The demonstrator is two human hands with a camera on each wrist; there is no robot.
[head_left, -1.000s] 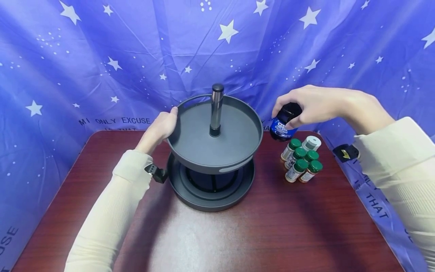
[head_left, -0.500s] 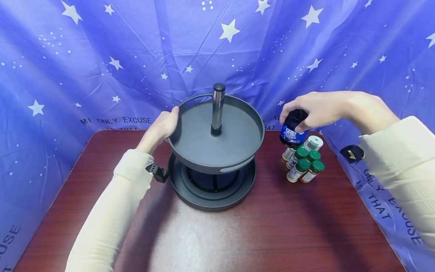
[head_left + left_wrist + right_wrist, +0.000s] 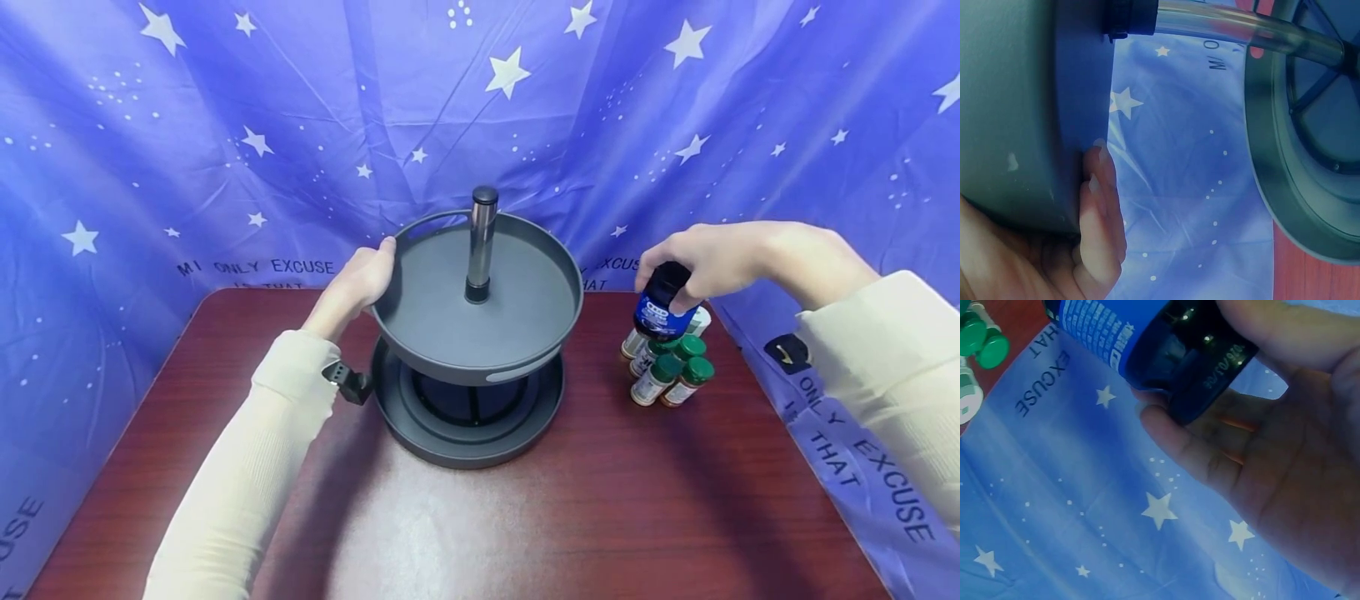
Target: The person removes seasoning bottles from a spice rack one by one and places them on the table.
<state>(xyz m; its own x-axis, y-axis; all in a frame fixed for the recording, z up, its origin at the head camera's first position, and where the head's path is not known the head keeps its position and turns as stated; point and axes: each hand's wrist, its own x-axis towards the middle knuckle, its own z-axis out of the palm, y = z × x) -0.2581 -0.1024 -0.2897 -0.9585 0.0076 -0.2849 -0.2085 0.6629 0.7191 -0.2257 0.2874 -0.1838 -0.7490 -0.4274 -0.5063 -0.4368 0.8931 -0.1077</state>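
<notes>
My left hand grips the left rim of the grey upper tray of a two-tier stand. In the left wrist view its fingers curl under that tray. A metal post rises from the tray's middle. At the right, my right hand holds a dark jar with a blue label from above, around its black top. The jar is in the air above several small green-capped spice bottles and partly hides them. In the right wrist view, thumb and fingers lie on either side of the jar's lid.
The stand's lower tray rests on the red-brown wooden table. A white-capped bottle stands behind the green-capped ones, partly hidden. A blue star-patterned curtain hangs at the back and sides of the table.
My right hand has carried the jar to the right and down, from behind the spice bottles' left side to over them. The left hand and the stand stay put.
</notes>
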